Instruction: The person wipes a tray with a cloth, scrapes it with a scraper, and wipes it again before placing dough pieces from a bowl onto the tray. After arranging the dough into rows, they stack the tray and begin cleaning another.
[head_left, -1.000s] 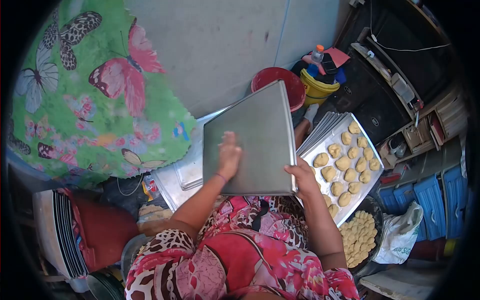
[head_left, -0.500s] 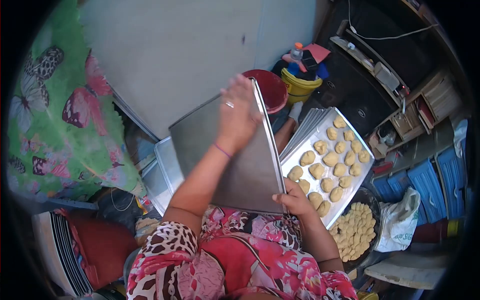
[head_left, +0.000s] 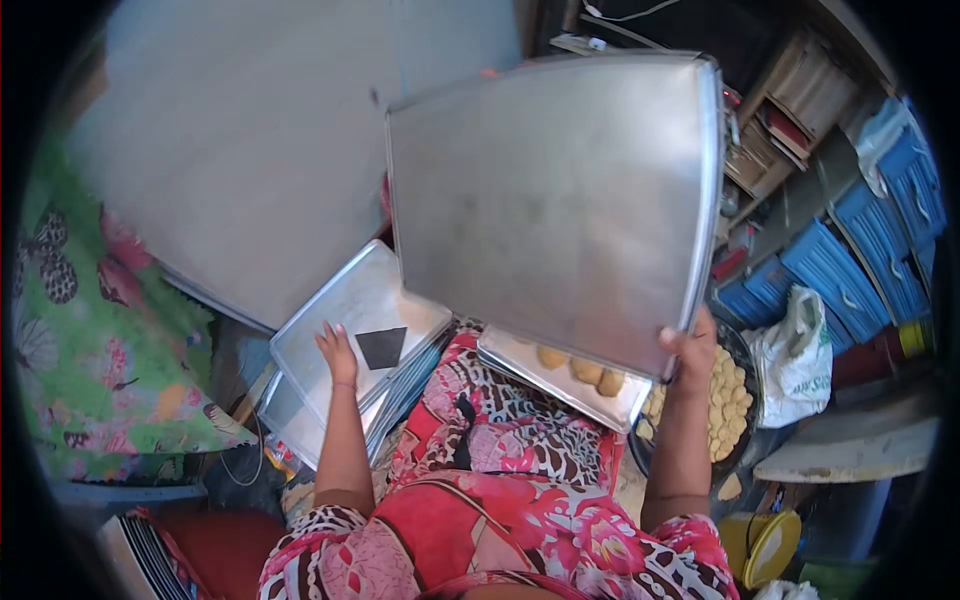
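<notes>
- At the corner of a large tray (head_left: 550, 200), the right hand (head_left: 692, 352) clamps its fingers.
- Over stacked trays (head_left: 345, 290), beside a dark piece (head_left: 382, 348), the left hand (head_left: 338, 358) spreads its fingers.

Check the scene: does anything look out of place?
A tan lump, perhaps dough, lies outside the black basin, as if dropped. A dark patch interrupts the bare tray near the left hand; object or stain, I cannot tell.

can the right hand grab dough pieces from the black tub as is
Probably not: the right hand is gripping the raised metal tray by a lower corner. Freed, it likely could; dough pieces show uncovered beside its forearm.
</notes>
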